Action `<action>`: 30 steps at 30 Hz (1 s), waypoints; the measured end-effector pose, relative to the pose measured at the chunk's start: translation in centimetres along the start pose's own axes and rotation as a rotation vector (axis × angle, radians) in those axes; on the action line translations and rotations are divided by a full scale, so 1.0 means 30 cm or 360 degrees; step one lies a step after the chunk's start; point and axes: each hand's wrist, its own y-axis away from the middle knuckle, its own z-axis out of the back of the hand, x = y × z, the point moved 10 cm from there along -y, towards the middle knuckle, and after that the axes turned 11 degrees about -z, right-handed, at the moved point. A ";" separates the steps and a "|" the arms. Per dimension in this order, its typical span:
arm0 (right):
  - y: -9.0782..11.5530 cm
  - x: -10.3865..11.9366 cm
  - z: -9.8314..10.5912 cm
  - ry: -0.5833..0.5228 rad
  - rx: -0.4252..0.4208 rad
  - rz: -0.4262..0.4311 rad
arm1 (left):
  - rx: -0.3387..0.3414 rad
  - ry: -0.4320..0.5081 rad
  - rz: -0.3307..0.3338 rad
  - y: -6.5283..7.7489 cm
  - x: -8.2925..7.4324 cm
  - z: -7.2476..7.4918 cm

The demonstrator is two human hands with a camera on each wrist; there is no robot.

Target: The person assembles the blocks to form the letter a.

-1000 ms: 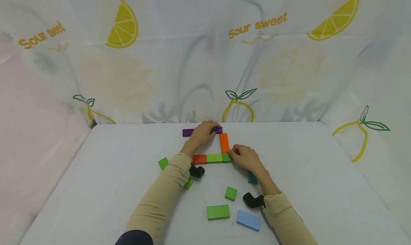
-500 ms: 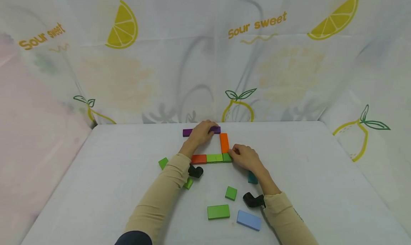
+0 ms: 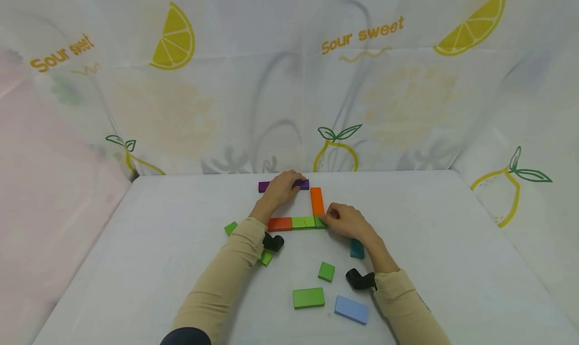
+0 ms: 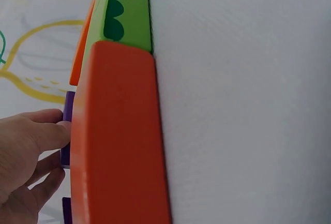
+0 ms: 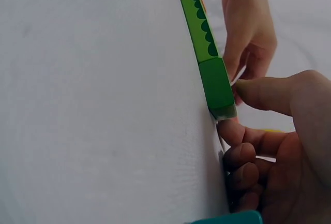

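Note:
At the table's back, my left hand (image 3: 281, 188) pinches a purple block (image 4: 66, 131) between thumb and fingers. A second purple block (image 3: 264, 187) lies just left of it, with a gap showing in the left wrist view. Nearer to me runs a row: a red block (image 3: 280, 224), a light green block (image 3: 303, 223) with dark scallops, and a darker green block (image 5: 217, 84) at the right end. My right hand (image 3: 347, 220) has thumb and index finger at that darker block's end, its other fingers curled. An orange block (image 3: 317, 201) stretches back from the row's right end.
In front lie a small green block (image 3: 326, 271), a larger green block (image 3: 309, 298) and a light blue block (image 3: 351, 310). A teal block (image 3: 357, 249) sits under the right wrist. More green blocks (image 3: 266, 257) lie beside the left sleeve. A printed cloth hangs behind the table.
My left hand has slid the right purple block a little to the left, away from above the orange block. The right hand stays at the row's end, its wrist shifted slightly right.

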 end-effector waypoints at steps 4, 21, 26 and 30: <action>-0.001 -0.001 -0.003 0.0008 0.0032 0.0015 | 0.0012 0.0003 0.0007 0.003 -0.002 0.003; -0.002 -0.008 -0.008 -0.0079 0.0129 -0.0001 | 0.0099 0.0000 0.0075 0.017 0.009 -0.003; -0.005 -0.006 -0.007 -0.0066 0.0122 0.0031 | 0.0073 0.0015 0.0047 0.017 0.004 -0.004; -0.003 -0.016 -0.009 -0.0049 0.0138 0.0011 | 0.0054 0.0042 0.0026 0.019 -0.002 -0.007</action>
